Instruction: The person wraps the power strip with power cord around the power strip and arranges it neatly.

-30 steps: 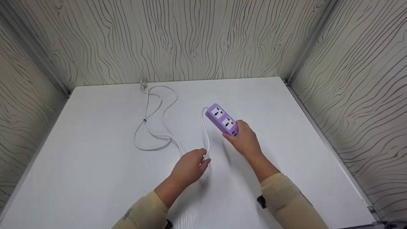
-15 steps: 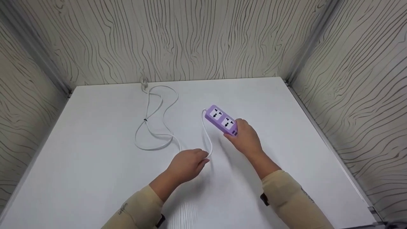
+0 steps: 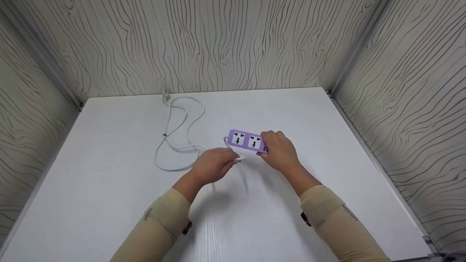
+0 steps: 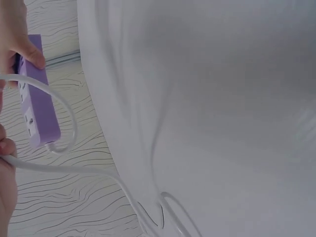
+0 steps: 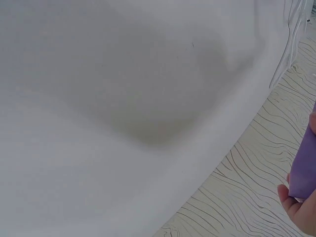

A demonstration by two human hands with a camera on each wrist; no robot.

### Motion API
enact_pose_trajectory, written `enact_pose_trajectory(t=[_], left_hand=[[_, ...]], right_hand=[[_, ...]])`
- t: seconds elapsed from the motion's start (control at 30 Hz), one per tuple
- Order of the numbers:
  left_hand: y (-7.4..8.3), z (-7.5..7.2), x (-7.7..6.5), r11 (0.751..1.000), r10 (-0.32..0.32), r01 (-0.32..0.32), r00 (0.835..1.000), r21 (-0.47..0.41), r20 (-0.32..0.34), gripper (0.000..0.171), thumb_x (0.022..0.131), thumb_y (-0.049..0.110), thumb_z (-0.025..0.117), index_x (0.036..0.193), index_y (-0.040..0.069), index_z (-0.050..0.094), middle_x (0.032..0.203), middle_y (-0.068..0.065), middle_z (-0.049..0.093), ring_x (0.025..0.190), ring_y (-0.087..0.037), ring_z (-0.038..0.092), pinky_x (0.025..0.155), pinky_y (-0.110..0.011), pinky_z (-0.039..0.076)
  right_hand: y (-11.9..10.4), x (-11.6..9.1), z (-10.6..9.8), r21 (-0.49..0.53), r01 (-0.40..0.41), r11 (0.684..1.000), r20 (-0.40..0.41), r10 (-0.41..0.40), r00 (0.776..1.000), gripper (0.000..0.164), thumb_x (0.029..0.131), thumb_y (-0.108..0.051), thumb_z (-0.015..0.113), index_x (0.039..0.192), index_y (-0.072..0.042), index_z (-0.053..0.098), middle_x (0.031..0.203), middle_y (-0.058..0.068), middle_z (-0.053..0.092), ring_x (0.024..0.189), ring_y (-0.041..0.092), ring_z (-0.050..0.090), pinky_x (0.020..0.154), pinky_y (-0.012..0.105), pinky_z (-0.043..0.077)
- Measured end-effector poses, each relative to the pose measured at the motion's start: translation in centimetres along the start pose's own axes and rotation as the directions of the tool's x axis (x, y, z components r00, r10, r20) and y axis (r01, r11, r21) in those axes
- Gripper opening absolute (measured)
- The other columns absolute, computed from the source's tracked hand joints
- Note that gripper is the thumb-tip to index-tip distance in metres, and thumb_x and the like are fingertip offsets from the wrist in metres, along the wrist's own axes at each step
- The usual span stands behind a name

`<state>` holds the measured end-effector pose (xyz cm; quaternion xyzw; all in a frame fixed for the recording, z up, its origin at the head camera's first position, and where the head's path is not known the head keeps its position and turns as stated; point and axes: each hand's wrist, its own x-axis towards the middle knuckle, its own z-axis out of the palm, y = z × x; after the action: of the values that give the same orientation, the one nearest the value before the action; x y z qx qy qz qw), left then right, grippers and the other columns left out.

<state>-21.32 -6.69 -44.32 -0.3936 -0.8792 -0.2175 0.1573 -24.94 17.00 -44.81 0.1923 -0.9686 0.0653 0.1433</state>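
A purple power strip (image 3: 244,140) with two white socket faces is gripped at its right end by my right hand (image 3: 282,151), raised over the table. White cord leaves the strip's left end and loops down to my left hand (image 3: 214,164), which pinches it between thumb and fingers. In the left wrist view the cord (image 4: 64,169) runs from the left fingers down toward the table, and the strip (image 4: 43,111) hangs tilted with the other hand around its upper part. The right wrist view catches only the strip's purple end (image 5: 303,170) beside the fingers.
The remaining cord (image 3: 177,169) lies in loose loops on the white table (image 3: 109,203), with a small black tie (image 3: 165,135) where strands cross. Its plug (image 3: 166,97) sits at the back edge against the wood-grain wall (image 3: 218,47). Side panels stand left and right.
The power strip has turned to lie more nearly level across the view, its left end swinging down and left. My left hand has moved up, closer to the strip, with the cord.
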Motion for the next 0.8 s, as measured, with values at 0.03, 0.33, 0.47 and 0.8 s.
enact_pose_trajectory(t=[0.03, 0.33, 0.47, 0.8], left_hand=[[-0.2, -0.1, 0.3, 1.000, -0.019, 0.019, 1.000, -0.013, -0.007, 0.019, 0.094, 0.025, 0.050, 0.101, 0.015, 0.064, 0.092, 0.004, 0.065, 0.084, -0.012, 0.060, 0.077, -0.031, 0.048], [-2.0, -1.1, 1.9, 0.965, -0.206, 0.189, 0.975, -0.182, -0.078, 0.019, 0.094, 0.025, 0.050, 0.095, 0.012, 0.063, 0.084, 0.003, 0.062, 0.075, -0.012, 0.053, 0.075, -0.033, 0.046], [-2.7, -1.5, 2.4, 0.927, -0.289, 0.257, 0.954, -0.272, -0.082, 0.020, 0.095, 0.025, 0.050, 0.095, 0.011, 0.064, 0.088, 0.001, 0.063, 0.080, -0.013, 0.056, 0.078, -0.034, 0.046], [-4.4, -1.8, 2.3, 0.678, -0.562, 0.449, 0.827, -0.582, -0.016, 0.016, 0.090, 0.024, 0.058, 0.101, 0.016, 0.068, 0.093, 0.003, 0.064, 0.082, -0.011, 0.058, 0.077, -0.030, 0.048]], right_hand=[[0.1, 0.0, 0.0, -0.001, 0.012, 1.000, 0.009, -0.012, 1.000, 0.056, 0.075, -0.034, 0.073, 0.120, -0.010, 0.049, 0.110, 0.006, 0.056, 0.090, 0.022, 0.047, 0.078, 0.035, 0.044], [0.6, -0.2, 0.2, 0.130, 0.056, 0.990, 0.101, -0.069, 0.992, 0.056, 0.074, -0.034, 0.075, 0.121, -0.016, 0.050, 0.111, 0.000, 0.055, 0.097, 0.020, 0.046, 0.082, 0.037, 0.044], [0.8, -0.2, 0.0, 0.240, 0.069, 0.968, 0.141, -0.105, 0.984, 0.054, 0.073, -0.033, 0.076, 0.119, -0.019, 0.052, 0.110, -0.004, 0.056, 0.096, 0.016, 0.045, 0.086, 0.035, 0.043], [0.2, -0.3, -1.1, 0.497, 0.120, 0.859, 0.170, -0.232, 0.958, 0.052, 0.072, -0.030, 0.077, 0.117, -0.024, 0.053, 0.107, -0.010, 0.056, 0.096, 0.012, 0.045, 0.085, 0.037, 0.042]])
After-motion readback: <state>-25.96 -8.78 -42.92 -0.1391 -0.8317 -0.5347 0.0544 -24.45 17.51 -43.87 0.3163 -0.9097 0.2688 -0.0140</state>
